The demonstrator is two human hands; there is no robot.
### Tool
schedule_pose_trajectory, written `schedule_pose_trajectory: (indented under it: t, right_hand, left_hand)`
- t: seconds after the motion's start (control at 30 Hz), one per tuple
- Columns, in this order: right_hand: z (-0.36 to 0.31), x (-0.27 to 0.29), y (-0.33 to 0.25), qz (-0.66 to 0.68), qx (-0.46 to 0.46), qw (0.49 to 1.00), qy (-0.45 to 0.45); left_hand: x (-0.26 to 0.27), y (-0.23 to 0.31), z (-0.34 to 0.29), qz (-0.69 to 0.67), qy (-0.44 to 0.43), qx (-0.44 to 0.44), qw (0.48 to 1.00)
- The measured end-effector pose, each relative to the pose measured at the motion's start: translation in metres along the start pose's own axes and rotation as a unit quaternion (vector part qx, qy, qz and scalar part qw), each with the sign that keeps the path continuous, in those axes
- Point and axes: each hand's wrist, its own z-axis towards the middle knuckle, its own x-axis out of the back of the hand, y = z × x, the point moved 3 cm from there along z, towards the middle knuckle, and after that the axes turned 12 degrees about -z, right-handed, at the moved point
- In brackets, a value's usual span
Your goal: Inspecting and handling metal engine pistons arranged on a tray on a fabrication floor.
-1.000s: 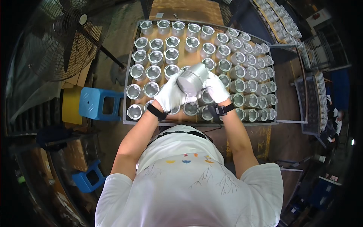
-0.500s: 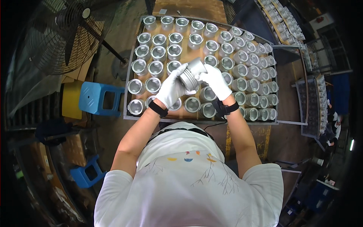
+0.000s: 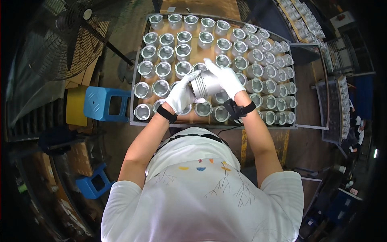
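A silvery piston (image 3: 207, 85) lies tilted on its side in my hands, above the table of pistons. Its ring-grooved end points left, into my left hand (image 3: 181, 96), which is closed around it in a white glove. My right hand (image 3: 228, 79), also gloved, rests against the piston's other end. Its fingers are stretched out toward the upper left, and it hides that end of the part. Below and around my hands, many similar pistons (image 3: 183, 68) stand upright in rows on a brown board (image 3: 196, 52). Black bands circle both my wrists.
The table's metal rim (image 3: 177, 124) runs close in front of my body. To the left are a blue stool (image 3: 95, 104) and a large standing fan (image 3: 68, 38). Racks with more pistons (image 3: 342, 109) stand at the right. Another person (image 3: 355, 133) is at the far right.
The piston has turned from a steep tilt to nearly level, a little lower. My right hand has gone from pinching its upper edge to lying against its end with fingers stretched.
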Motion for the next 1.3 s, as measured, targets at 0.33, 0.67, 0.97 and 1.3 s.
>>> schedule_pose_trajectory:
  t: [0.33,0.67,0.97,1.3]
  right_hand:
    - [-0.010,0.046,-0.002,0.302,-0.221,0.927,0.031]
    - [-0.024,0.045,-0.013,0.268,-0.196,0.943,-0.030]
    - [-0.069,-0.053,0.000,0.600,-0.284,0.687,-0.295]
    - [-0.001,-0.035,0.076,0.579,-0.378,0.699,-0.184]
  left_hand:
    - [-0.010,0.015,-0.011,-0.064,-0.066,-0.006,0.996]
    - [-0.008,0.021,-0.013,0.091,0.024,-0.153,0.984]
    - [0.019,0.006,0.013,-0.036,-0.068,-0.079,0.994]
    - [0.045,-0.004,0.027,0.008,-0.065,-0.089,0.994]
